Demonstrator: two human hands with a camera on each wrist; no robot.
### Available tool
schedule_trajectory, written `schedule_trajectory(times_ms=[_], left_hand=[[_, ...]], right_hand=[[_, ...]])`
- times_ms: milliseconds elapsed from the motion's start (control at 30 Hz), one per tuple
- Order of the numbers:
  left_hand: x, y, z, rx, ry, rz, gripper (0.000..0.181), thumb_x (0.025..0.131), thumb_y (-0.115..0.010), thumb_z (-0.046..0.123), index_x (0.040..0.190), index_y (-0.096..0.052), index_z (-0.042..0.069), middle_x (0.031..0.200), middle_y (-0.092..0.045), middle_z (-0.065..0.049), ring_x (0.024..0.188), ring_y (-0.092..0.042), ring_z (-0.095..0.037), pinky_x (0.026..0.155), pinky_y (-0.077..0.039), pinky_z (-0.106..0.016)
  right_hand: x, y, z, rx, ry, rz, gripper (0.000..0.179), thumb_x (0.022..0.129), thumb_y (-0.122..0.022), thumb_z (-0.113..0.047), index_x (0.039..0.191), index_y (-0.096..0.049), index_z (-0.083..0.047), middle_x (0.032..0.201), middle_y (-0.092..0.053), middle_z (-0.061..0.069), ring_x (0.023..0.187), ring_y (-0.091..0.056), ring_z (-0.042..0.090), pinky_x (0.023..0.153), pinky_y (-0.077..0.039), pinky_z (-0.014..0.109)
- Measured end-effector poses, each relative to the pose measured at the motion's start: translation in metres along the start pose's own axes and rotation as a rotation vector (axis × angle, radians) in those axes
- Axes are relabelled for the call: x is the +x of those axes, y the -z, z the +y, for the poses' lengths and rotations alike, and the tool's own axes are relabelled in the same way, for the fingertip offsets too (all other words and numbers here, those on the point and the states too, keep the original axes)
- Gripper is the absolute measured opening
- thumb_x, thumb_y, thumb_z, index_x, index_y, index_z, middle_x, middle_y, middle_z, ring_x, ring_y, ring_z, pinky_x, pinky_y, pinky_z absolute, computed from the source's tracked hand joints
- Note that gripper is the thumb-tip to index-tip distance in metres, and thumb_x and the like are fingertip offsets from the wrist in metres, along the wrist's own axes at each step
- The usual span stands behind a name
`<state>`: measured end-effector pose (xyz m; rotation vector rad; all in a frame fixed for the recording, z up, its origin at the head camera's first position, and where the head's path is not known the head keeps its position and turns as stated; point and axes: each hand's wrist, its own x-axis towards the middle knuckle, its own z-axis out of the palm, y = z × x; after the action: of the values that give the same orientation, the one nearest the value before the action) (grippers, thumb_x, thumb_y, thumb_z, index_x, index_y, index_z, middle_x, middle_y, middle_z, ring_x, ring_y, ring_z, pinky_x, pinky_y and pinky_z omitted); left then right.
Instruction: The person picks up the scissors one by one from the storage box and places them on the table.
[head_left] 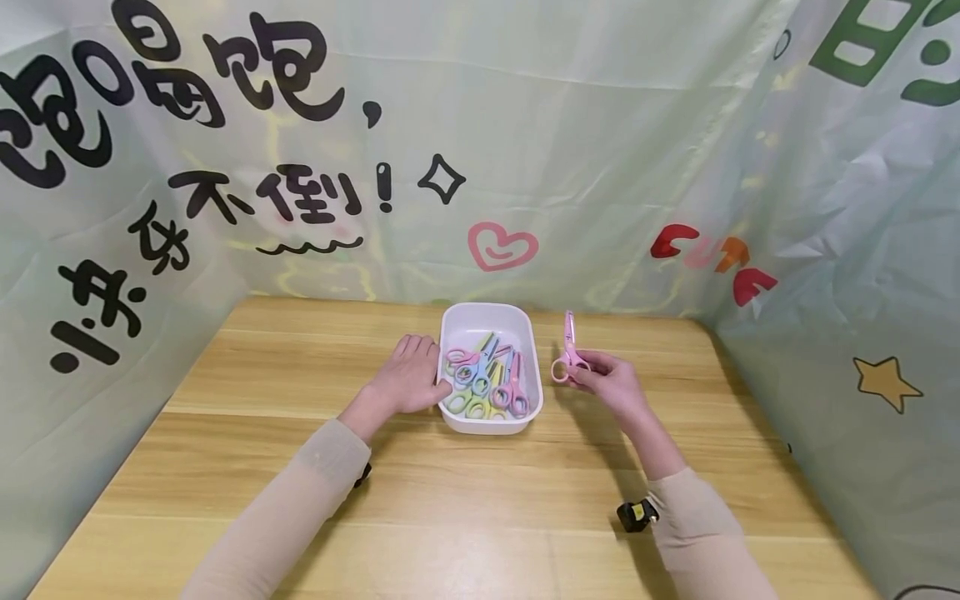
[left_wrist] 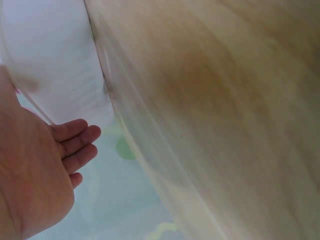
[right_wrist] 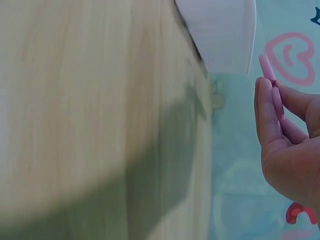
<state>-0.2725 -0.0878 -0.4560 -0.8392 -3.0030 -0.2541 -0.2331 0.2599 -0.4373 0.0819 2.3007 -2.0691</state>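
Observation:
A white plastic bin (head_left: 487, 427) stands on the table, with several small scissors in pink, blue, green and yellow (head_left: 480, 375) lying inside. My left hand (head_left: 408, 375) rests against the bin's left side, thumb at the rim. In the left wrist view, that hand's fingers (left_wrist: 80, 142) extend beside the white wall; the thumb is mostly hidden. To the right of the bin, my right hand (head_left: 611, 383) pinches a pair of pink scissors (head_left: 570, 337) by the handle, blades pointing away and raised above the table. The right wrist view shows the pink handle (right_wrist: 277, 102) between thumb and fingers.
The wooden table (head_left: 420, 517) meets printed cloth walls (head_left: 600, 167) at its back and sides. A black wrist camera (head_left: 637, 515) sits at the right sleeve. A dark cable (head_left: 926, 588) shows at the lower right.

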Motion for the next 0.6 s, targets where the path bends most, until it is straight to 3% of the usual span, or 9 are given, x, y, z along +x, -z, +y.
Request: schedule_trajectory(times_ms=[433,600], left_hand=[[0.000,0.001,0.000,0.003,0.004,0.001,0.061,0.092,-0.053,0.046,0.126,-0.053,-0.004,0.121,-0.050,-0.014,0.122,-0.041,-0.033,0.120,-0.025,-0.049],[0.000,0.001,0.001,0.006,0.006,-0.004,0.060,0.092,-0.054,0.046,0.126,-0.054,-0.004,0.121,-0.050,-0.014,0.122,-0.042,-0.033,0.120,-0.025,-0.049]], right_hand=[[-0.005,0.036,0.015,-0.047,-0.024,0.049,0.052,0.098,-0.067,0.001,0.143,-0.047,0.018,0.114,-0.068,0.017,0.085,-0.071,0.007,0.090,-0.060,0.032],[-0.008,0.050,0.024,-0.062,-0.044,0.077,0.053,0.098,-0.067,-0.001,0.145,-0.048,0.016,0.109,-0.069,0.008,0.085,-0.072,0.006,0.091,-0.059,0.034]])
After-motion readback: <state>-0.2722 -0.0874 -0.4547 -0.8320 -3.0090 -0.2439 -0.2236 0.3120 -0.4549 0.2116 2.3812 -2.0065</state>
